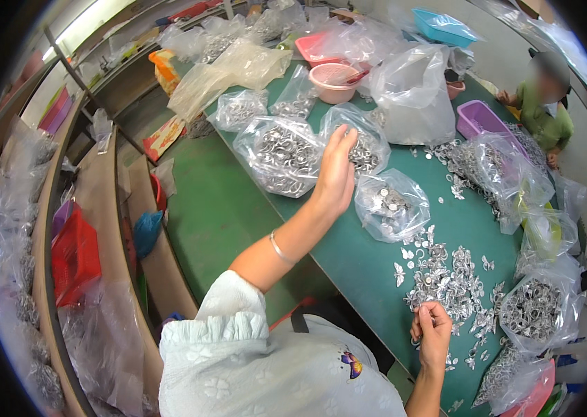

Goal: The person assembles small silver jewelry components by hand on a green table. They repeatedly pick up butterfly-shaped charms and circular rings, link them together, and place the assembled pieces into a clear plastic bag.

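So we're at the long green table [349,257], and everything sits around that. Up its far end are clear bags of metal rings [283,153], looks like finished stuff. Near the table's front edge a loose pile of small silver butterfly pieces [446,278] is still waiting, so plenty left. Our left hand [335,170] reaches out over the bags, fingers loosely open, holding nothing. Our right hand [432,332] is pinched on one small piece at the pile's edge.

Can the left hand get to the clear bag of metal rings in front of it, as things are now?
Probably yes. The left hand is raised right beside the bag of metal rings, its fingers at the bag's top, and nothing lies between them.
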A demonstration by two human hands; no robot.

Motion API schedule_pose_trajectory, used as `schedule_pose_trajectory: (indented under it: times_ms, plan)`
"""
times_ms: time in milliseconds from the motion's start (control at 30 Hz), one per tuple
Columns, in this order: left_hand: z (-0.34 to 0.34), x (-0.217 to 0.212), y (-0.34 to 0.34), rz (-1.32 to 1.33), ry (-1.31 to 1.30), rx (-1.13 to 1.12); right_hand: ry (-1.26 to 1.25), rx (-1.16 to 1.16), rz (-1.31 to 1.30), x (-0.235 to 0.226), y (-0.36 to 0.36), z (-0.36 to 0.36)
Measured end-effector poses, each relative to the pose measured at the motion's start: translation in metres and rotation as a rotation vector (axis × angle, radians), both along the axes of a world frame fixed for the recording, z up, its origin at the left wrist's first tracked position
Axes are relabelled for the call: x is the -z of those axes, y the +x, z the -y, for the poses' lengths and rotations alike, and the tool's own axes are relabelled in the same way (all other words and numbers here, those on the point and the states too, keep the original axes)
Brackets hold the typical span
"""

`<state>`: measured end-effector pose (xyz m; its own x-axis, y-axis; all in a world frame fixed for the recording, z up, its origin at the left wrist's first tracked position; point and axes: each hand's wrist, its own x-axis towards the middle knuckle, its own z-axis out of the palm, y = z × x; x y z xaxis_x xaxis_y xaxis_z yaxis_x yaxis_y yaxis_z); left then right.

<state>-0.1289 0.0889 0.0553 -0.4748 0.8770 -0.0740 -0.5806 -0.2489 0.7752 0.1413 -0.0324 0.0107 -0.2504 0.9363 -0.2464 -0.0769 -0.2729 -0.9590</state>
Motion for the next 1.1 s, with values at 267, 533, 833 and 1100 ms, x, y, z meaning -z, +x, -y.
schedule_pose_trajectory:
  times_ms: [267, 533, 833, 1100]
  plan:
    - [0.095, 0.033, 0.066, 0.288, -0.093, 0.783, -0.197, -0.12, -0.557, -0.007, 0.002, -0.02]
    - [0.098, 0.111, 0.116, 1.151, 0.037, 1.373, 0.066, -0.151, -0.039, -0.008, -0.007, -0.007]
    - [0.102, 0.09, 0.11, 0.809, -0.441, 0.916, 0.921, 0.054, 0.794, -0.017, -0.011, 0.003]
    - [0.026, 0.0, -0.054, -1.59, 0.081, -0.5, 0.749, -0.037, 0.681, -0.004, 0.014, 0.002]
